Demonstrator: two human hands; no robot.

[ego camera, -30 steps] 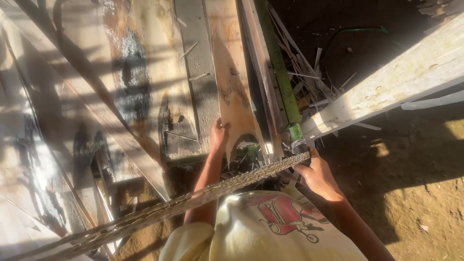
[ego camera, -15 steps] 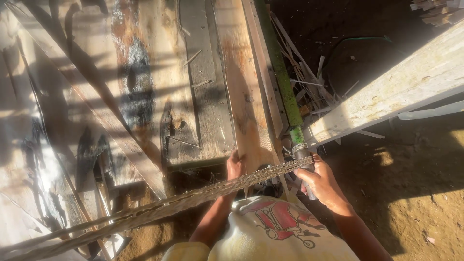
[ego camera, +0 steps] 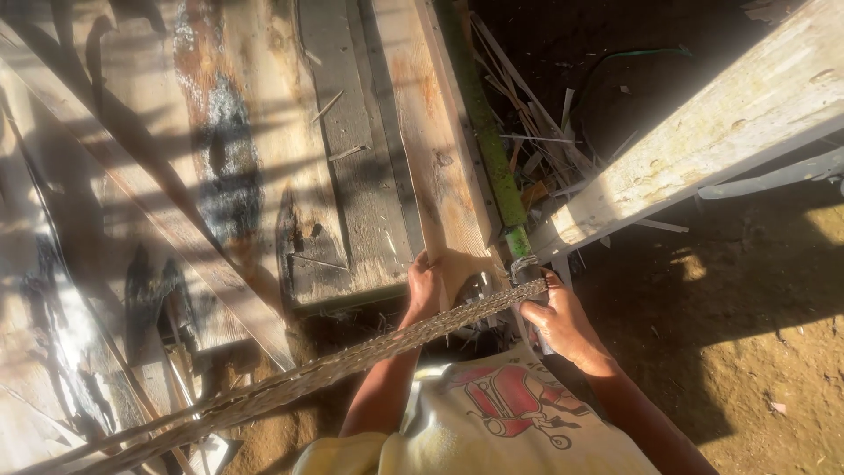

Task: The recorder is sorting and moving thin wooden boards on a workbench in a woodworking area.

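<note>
My left hand [ego camera: 425, 287] grips the near end of a long pale wooden plank [ego camera: 431, 141] that runs away from me. My right hand [ego camera: 556, 318] is closed around a dark metal part at the near end of a green bar [ego camera: 485, 141], which lies along the plank's right edge. A rough, ridged strip [ego camera: 352, 361] crosses diagonally in front of both wrists, from lower left up to my right hand. My arms come out of a pale shirt with a red print [ego camera: 510, 405].
Grey weathered boards with bent nails [ego camera: 343, 149] and paint-stained panels [ego camera: 211, 167] lie left of the plank. A thick whitish beam [ego camera: 703, 149] slants in from the upper right. Splintered sticks [ego camera: 545, 158] litter the dark ground behind; bare dirt [ego camera: 756, 352] lies at right.
My left hand slid down the plank toward its near end and closed on it. My right hand stayed at the green bar's end while the view drew closer.
</note>
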